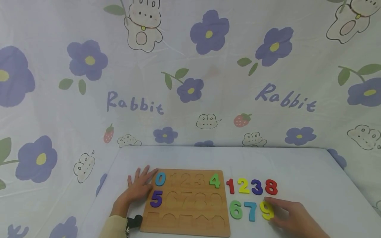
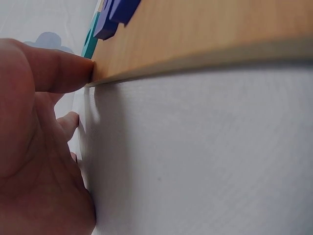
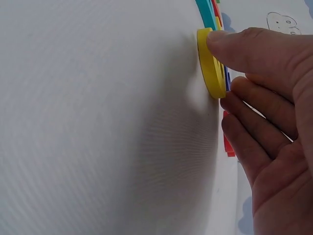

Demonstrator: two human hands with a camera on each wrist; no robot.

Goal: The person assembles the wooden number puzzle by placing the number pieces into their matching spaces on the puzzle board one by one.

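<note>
A wooden number board [image 1: 190, 219] lies on the white table with a blue 0 [image 1: 160, 179], green 4 [image 1: 214, 180] and purple 5 [image 1: 156, 199] in its recesses. My left hand [image 1: 138, 185] rests at the board's upper left edge, fingers spread; in the left wrist view the thumb [image 2: 63, 71] touches the board's side. To the right, my right hand [image 1: 293, 216] pinches a yellow 9 [image 1: 267, 210] between thumb and index finger. In the right wrist view, the thumb presses on the yellow 9 [image 3: 209, 63], and the other fingers are loosely bent.
Right of the board stand loose numbers in two rows: red 1 [image 1: 230, 186], yellow 2 [image 1: 243, 185], purple 3 [image 1: 257, 187] and red 8 [image 1: 271, 187] above; green 6 [image 1: 235, 210] and blue 7 [image 1: 251, 211] below. A patterned curtain [image 1: 190, 66] hangs behind the table.
</note>
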